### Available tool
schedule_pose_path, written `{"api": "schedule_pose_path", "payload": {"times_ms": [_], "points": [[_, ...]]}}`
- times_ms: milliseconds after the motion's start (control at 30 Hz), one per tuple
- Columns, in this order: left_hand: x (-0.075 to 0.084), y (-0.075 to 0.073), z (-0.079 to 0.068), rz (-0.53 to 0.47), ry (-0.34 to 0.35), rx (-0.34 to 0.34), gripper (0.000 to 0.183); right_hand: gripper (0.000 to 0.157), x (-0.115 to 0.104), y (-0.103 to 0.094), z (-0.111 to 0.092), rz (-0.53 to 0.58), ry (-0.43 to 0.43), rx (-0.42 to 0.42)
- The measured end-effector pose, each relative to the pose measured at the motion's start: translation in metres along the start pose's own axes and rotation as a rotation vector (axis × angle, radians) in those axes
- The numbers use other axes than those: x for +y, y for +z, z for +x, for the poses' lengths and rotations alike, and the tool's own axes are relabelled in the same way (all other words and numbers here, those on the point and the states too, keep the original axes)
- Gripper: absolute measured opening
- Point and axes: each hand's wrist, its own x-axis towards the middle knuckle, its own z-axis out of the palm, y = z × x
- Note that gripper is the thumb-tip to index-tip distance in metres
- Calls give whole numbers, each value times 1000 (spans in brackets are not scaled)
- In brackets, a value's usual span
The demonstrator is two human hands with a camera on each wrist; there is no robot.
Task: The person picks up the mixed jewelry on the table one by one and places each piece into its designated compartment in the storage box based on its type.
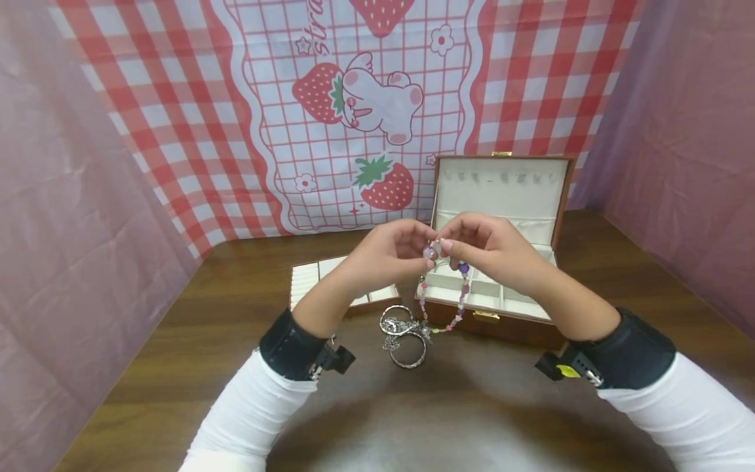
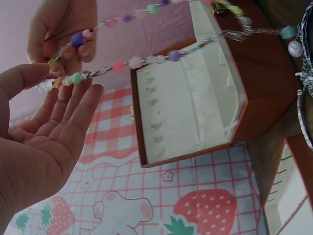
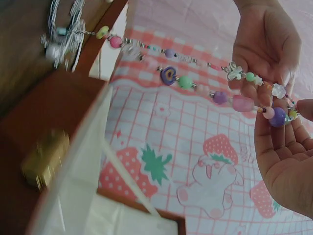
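My left hand (image 1: 383, 255) and right hand (image 1: 495, 252) meet in front of the jewelry box, each pinching the upper part of a beaded necklace (image 1: 464, 288). Its loop hangs down from the fingertips, strung with pastel beads, a purple ball, flowers and a heart (image 3: 168, 76). Below, the lower end of the loop meets a bundle of silver chains (image 1: 398, 326) and two round silver bangles (image 1: 408, 366). In the left wrist view, both strands of the necklace (image 2: 134, 62) stretch toward that bundle. The fingers partly cover the pinched section.
The brown jewelry box (image 1: 566, 203) stands behind my right hand, lid raised, with cream compartments and a gold clasp (image 1: 486, 316). A separate cream-lined tray (image 1: 305, 283) with ring slots lies behind my left forearm. A strawberry-print cloth (image 1: 268, 118) hangs at the back of the wooden table (image 1: 194, 367).
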Motion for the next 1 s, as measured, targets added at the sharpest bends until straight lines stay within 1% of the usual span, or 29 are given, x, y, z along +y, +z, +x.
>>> {"api": "schedule_pose_path", "payload": {"times_ms": [67,167,333,433,567,633,833,900,1000], "points": [[-3,1,1,-8,-14,7,34,11,-3,-8,2,-23,15,-4],[-10,1,2,26,-61,29,35,13,-6,-21,5,-58,52,-6],[-25,2,5,77,-139,46,37,18,-11,-43,8,-134,108,6],[-36,2,7,63,-195,52,39,19,-12,-54,10,-135,140,43],[-53,5,11,-27,-284,42,41,12,-12,-67,13,-110,158,111],[-63,8,13,-55,-323,38,42,10,-11,-74,16,-121,157,142],[-85,20,19,-34,-410,61,47,19,-2,-90,26,-143,188,215],[-90,25,21,-35,-434,69,49,19,2,-95,29,-132,204,241],[-93,32,24,-34,-449,101,50,19,9,-103,33,-117,222,282]]}}
